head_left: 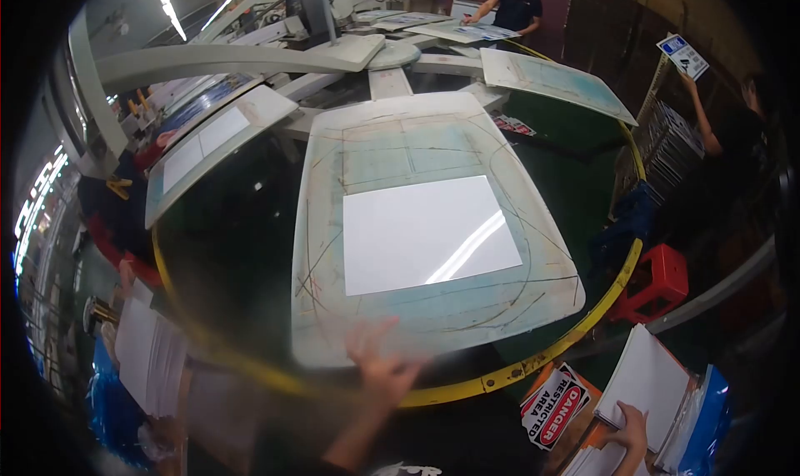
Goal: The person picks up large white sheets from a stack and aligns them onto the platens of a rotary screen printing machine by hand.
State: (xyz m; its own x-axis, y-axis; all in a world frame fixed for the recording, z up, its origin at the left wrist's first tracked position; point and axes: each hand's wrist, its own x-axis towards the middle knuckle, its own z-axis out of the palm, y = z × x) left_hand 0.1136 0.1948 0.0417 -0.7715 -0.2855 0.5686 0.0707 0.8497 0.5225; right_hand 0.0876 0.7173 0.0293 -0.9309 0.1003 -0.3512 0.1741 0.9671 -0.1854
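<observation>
My left hand [383, 366] is blurred, its fingers spread and empty, over the near edge of the pale printing platen [442, 319]. A blank white sheet [429, 234] lies flat on the platen, with a bright light reflection across its right side. At the lower right, my right hand [629, 433] touches the near edge of a stack of white sheets [648, 380], thumb and fingers apart. Beside that stack lies a printed danger sign [557, 405] reading "RESTRICTED AREA".
A yellow ring rail [487, 383] curves around the platens. More platens stand at left [250, 113] and right [558, 84]. Paper stacks [150, 355] sit lower left, a red stool [658, 284] at right. One co-worker [515, 9] stands at the back; another [721, 151] holds up a printed sheet.
</observation>
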